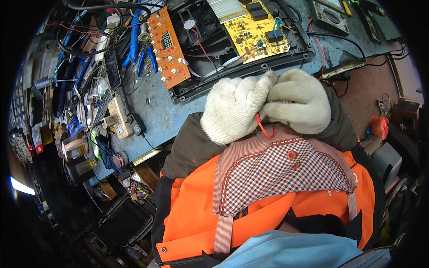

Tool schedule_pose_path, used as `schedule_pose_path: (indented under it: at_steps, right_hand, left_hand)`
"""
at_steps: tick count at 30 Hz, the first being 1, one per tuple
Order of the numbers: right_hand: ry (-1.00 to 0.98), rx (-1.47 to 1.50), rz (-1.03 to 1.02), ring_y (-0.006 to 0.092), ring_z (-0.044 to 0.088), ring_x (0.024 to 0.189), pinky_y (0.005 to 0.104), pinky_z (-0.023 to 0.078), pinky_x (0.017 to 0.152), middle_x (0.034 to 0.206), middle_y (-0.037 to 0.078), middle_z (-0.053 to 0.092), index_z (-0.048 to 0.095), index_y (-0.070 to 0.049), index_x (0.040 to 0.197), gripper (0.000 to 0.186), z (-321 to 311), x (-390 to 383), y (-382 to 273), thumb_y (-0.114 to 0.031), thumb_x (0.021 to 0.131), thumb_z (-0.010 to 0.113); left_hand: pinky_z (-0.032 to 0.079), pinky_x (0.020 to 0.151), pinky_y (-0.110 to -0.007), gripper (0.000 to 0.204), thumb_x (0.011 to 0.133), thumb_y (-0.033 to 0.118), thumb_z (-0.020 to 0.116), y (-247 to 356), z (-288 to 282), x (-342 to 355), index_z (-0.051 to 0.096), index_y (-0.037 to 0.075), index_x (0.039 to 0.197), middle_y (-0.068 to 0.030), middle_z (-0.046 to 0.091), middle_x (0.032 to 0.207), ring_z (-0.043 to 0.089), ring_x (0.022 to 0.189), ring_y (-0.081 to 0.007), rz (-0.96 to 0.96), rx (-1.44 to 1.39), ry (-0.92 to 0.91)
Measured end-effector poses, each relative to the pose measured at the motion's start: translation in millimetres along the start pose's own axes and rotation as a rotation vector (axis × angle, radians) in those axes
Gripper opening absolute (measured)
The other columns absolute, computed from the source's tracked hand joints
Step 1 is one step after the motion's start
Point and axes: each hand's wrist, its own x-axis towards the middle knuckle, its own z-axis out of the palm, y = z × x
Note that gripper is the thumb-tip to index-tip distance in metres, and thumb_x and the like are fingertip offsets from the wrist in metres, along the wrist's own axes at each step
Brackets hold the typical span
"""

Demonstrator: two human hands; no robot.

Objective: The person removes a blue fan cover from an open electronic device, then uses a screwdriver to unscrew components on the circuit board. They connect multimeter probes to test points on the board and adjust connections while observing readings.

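Both my hands wear off-white knitted gloves and meet in front of my chest, just off the bench's near edge. My left hand (234,107) is closed, its thumb pressed along the fingers. A thin red lead (264,127) comes out below that thumb and curls down over my apron. My right hand (301,100) is closed too, its curled fingertips against the left hand. What it grips is hidden. Just beyond lies an open black appliance housing (263,67) with a fan (196,24), an orange display board (167,49) and a yellow circuit board (254,38).
A multimeter (330,17) lies at the far right of the blue bench (149,111). Blue-handled pliers (146,60), a solder spool (143,32) and a power strip (119,117) are on the left, among tangled cables and tools. A red lead (318,44) runs over the bench's right edge.
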Motion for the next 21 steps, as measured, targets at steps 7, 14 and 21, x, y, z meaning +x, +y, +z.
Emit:
schedule_pose_path:
  at_steps: [7, 14, 21]
  right_hand:
    - [0.561, 0.361, 0.245, 0.0206, 0.074, 0.096, 0.0353, 0.064, 0.086, 0.126, 0.024, 0.075, 0.061, 0.0, 0.129, 0.024, 7.3, -43.3, -10.9, -0.018, 0.113, 0.064]
    - [0.65, 0.448, 0.426, 0.014, 0.068, 0.087, 0.0296, 0.059, 0.08, 0.111, 0.014, 0.074, 0.061, 0.002, 0.127, 0.019, 8.9, -50.7, -4.2, -0.005, 0.11, 0.061]
    - [0.083, 0.245, 0.461, 0.0255, 0.07, 0.075, 0.0343, 0.056, 0.069, 0.09, 0.014, 0.071, 0.074, 0.0, 0.13, 0.041, 7.8, -18.0, -6.0, -0.005, 0.09, 0.083]
  left_hand:
    - [0.058, 0.07, -0.044, 0.058, 0.082, 0.024, 0.088, -1.4, -5.7, 11.5, 0.07, -0.001, 0.131, -0.0166, 0.076, 0.106, 0.074, 0.083, -0.0339, 0.107, -0.126, 0.178]
    - [0.059, 0.08, -0.046, 0.05, 0.08, 0.014, 0.09, -0.2, -8.5, -3.8, 0.074, 0.0, 0.125, -0.0177, 0.078, 0.107, 0.076, 0.091, -0.0369, -0.071, -0.138, 0.023]
    - [0.062, 0.094, -0.044, 0.074, 0.087, 0.009, 0.079, 0.1, 3.8, -17.1, 0.052, -0.002, 0.155, -0.0208, 0.072, 0.125, 0.075, 0.106, -0.0375, -0.299, -0.561, 0.073]
